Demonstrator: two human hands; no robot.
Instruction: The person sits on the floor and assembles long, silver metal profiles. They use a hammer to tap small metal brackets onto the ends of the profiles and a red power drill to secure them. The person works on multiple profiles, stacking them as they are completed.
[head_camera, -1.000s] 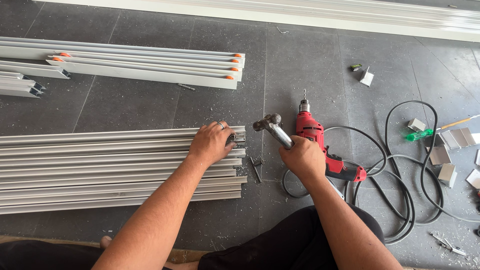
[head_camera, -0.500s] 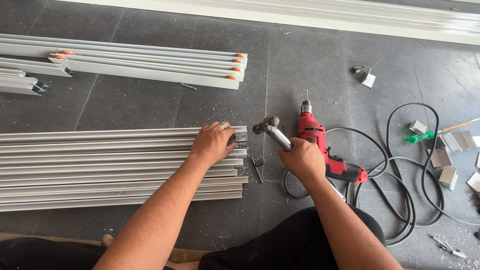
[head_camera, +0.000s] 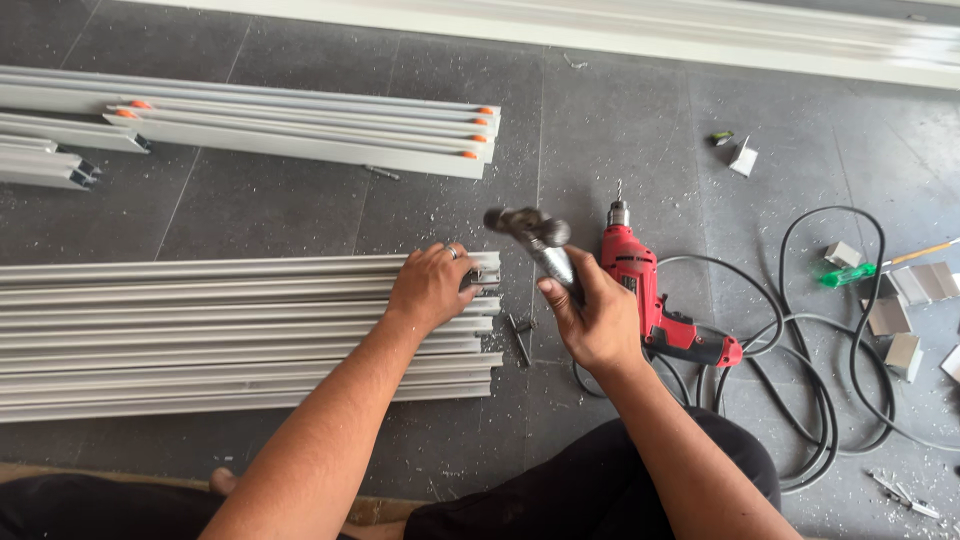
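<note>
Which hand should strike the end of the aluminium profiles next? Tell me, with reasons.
Probably the right hand: it already grips the hammer, its head raised just beyond the profile ends. The left hand lies flat on the stacked aluminium profiles, steadying them, and holds no tool.

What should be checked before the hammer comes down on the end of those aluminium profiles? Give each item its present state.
1. Hammer gripped firmly in the right hand: ok, fingers wrap the handle, head raised.
2. Left hand steadying the aluminium profiles: ok, it rests on their end.
3. Left fingers clear of the strike spot: not ok, they lie right at the profile ends, near the hammer head.
4. Small part held at the profile end seated straight: cannot tell, the fingers hide it.
5. Red drill clear of the swing: cannot tell, it lies on the floor just beside the right hand.
6. Black cable away from the profiles: ok, coiled to the right.
</note>
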